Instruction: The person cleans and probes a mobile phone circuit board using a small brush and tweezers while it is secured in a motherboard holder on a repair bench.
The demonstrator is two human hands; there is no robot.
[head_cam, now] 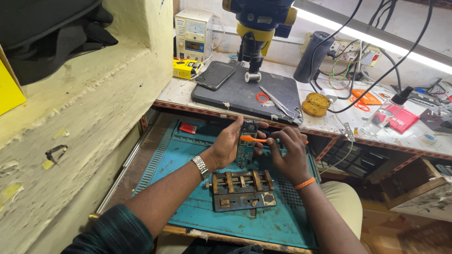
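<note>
Left hand [229, 143] grips a circuit board [246, 143] upright, above the teal mat [188, 188]. Right hand [288, 153] pinches an orange brush [256, 139], bristle end touching the board. 1 metal board clamp [242, 189] lies just below both hands.

the scene is bright and evenly lit. the strongest light comes from a long tube lamp [376, 40] running along the back wall at upper right; it is blown out to plain white and casts a pale glare on the wall beside it. the white bench top [329, 127] below it looks washed out. the yellow wall [89, 108] at left takes soft light, with darker shade under the black cloth [47, 28] in the top corner. the teal mat [179, 160] is duller, with soft shadows under the forearms. focus is sharp in the middle; straight edges bend near the borders, and the lower right corner is dim and slightly soft.
</note>
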